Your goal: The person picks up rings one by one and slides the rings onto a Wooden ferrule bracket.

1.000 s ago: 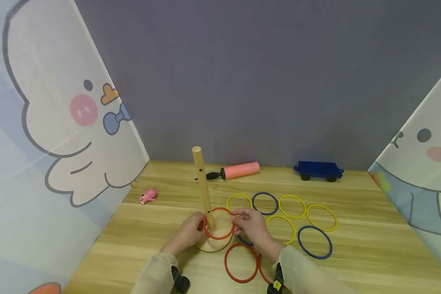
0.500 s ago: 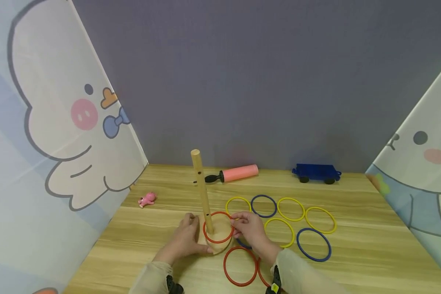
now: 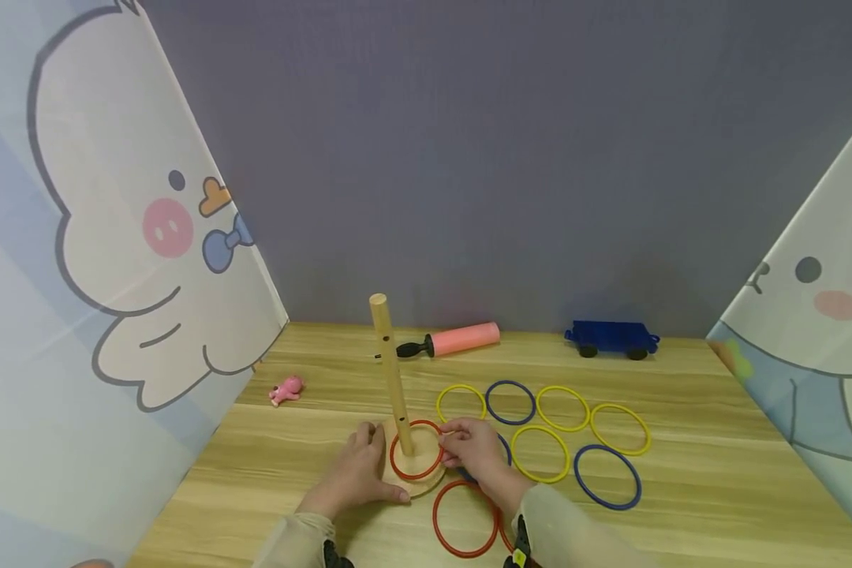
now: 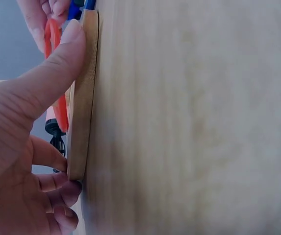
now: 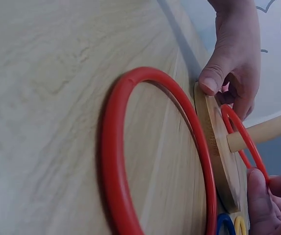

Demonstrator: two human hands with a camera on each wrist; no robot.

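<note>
A wooden post (image 3: 392, 371) rises from a round wooden base (image 3: 429, 483), leaning slightly left in the head view. My left hand (image 3: 355, 471) grips the base by its rim, thumb at the near edge and fingers around the left side. A red ring (image 3: 413, 478) encircles the foot of the post, low over the base. Its right side is pinched between thumb and fingers of my right hand (image 3: 474, 447). From the right wrist view, this ring (image 5: 248, 142) stands tilted around the post. The left wrist view shows my thumb (image 4: 57, 73) on the base's edge (image 4: 84, 107).
A red ring (image 3: 435, 517) lies in front, another partly under my right sleeve. Yellow rings (image 3: 568, 457) and blue rings (image 3: 639, 483) spread to the right. Farther back are a pink hand pump (image 3: 465, 339) and a blue toy wagon (image 3: 612, 337); a small pink figure (image 3: 286, 390) lies left.
My left hand has let go of the red ring and taken hold of the base. My right hand has shifted the ring slightly left and down around the post.
</note>
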